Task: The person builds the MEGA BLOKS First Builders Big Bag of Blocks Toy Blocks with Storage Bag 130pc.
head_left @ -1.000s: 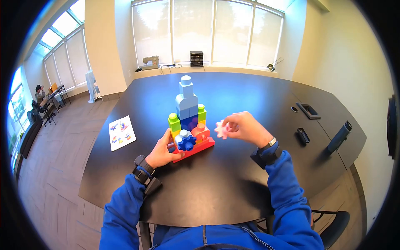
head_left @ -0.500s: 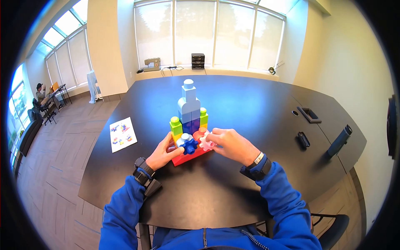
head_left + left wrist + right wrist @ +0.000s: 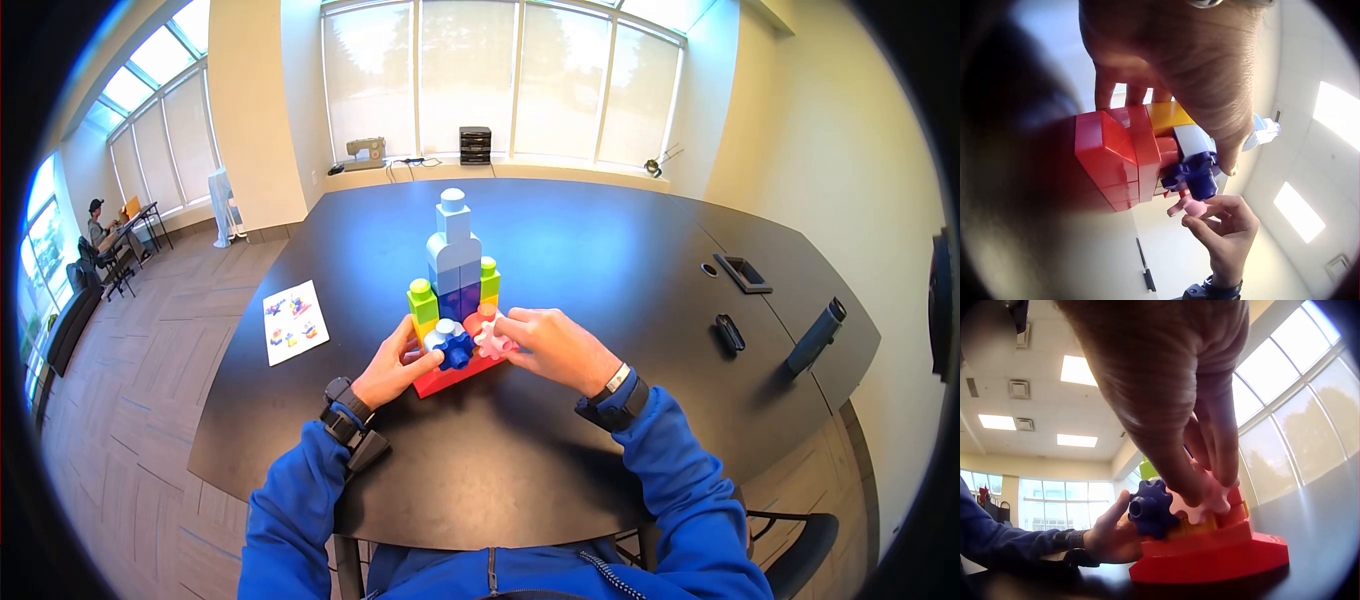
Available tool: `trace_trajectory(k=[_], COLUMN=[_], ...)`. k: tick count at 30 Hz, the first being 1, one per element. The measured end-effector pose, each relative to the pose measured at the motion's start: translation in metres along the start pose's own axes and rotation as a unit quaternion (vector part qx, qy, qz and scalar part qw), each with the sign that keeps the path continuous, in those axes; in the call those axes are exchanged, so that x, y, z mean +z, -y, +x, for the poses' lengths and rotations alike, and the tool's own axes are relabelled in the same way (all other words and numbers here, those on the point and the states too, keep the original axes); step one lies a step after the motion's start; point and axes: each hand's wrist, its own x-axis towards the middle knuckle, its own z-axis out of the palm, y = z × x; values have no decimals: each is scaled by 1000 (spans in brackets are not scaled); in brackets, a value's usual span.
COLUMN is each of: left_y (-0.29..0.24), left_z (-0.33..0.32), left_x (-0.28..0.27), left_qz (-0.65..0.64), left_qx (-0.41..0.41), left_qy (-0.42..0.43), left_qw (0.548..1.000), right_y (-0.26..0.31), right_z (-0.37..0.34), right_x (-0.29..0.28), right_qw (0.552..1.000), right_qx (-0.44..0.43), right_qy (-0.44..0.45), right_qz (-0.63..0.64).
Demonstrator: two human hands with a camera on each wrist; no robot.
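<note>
On the table stands a toy block build: a red base (image 3: pixel 462 378), yellow and green blocks at its sides and a light-blue tower (image 3: pixel 454 255) rising in the middle. My left hand (image 3: pixel 385 372) grips its left side, thumb in front by the dark-blue gear (image 3: pixel 457 351) and fingers round the back. Between thumb and fingers, my right hand (image 3: pixel 565 350) pinches a pink gear (image 3: pixel 1196 501) against the front right of the build. The two gears sit side by side, their teeth close together in the right wrist view.
A picture sheet (image 3: pixel 295 322) lies on the black table (image 3: pixel 590 430) to the left. Toward the right are a black case (image 3: pixel 729 335), a dark upright cylinder (image 3: pixel 816 338) and a square table insert (image 3: pixel 743 276). Far left, a person sits at a desk.
My right hand has brought the pink gear leftward from beside the build to its front, next to the dark-blue gear. The left hand keeps its grip.
</note>
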Motion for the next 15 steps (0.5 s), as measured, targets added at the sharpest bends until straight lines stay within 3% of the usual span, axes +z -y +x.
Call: trace_trajectory(k=[11,15], left_y=[3,2], left_z=[3,2], left_x=[4,5], left_qz=[-17,53], left_qx=[13,29], left_qy=[-23,-17], left_qw=[1000,998], right_y=[1,-2], right_z=[0,0], right_x=[3,4], right_qw=[1000,1000], right_qx=[-6,-11], right_qy=[-6,-11], right_qz=[28,19])
